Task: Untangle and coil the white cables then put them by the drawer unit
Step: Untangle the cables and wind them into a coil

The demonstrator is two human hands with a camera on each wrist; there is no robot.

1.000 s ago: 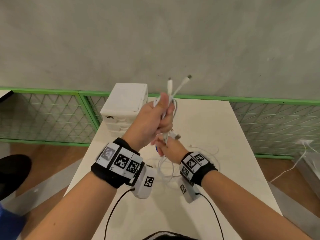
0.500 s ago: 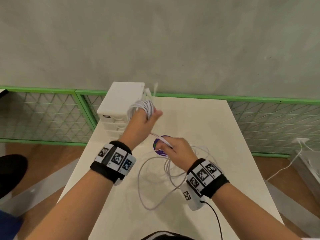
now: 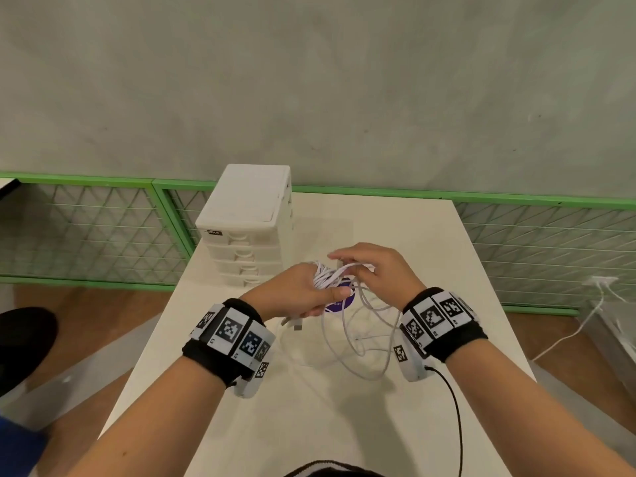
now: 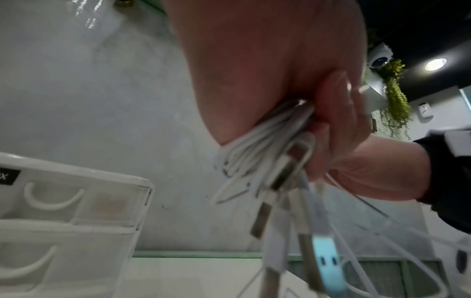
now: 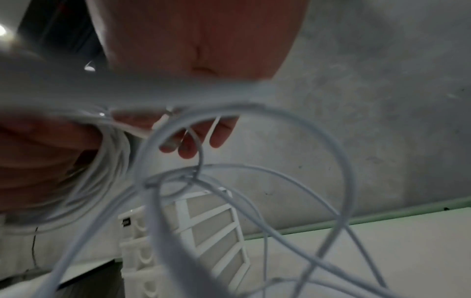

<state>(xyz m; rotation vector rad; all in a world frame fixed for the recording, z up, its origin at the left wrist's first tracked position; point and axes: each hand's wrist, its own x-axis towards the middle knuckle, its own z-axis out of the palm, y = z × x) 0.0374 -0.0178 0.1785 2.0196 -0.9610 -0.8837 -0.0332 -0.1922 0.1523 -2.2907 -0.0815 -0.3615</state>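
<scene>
Wound round the fingers of the left hand (image 3: pixel 296 293) is a bundle of thin white cables (image 3: pixel 325 277), clamped by the thumb, with several metal-tipped plugs (image 4: pixel 281 177) dangling below the palm. Left of both hands, the white plastic drawer unit (image 3: pixel 246 228) stands at the rear left of the white table (image 3: pixel 344 425), well clear of the bundle. Slack cable loops (image 3: pixel 364 342) hang from the bundle down onto the tabletop, partly over a purple round sticker (image 3: pixel 339 301). To the right, the right hand (image 3: pixel 373 270) pinches one strand of cable between curled fingers, just above the wound bundle.
</scene>
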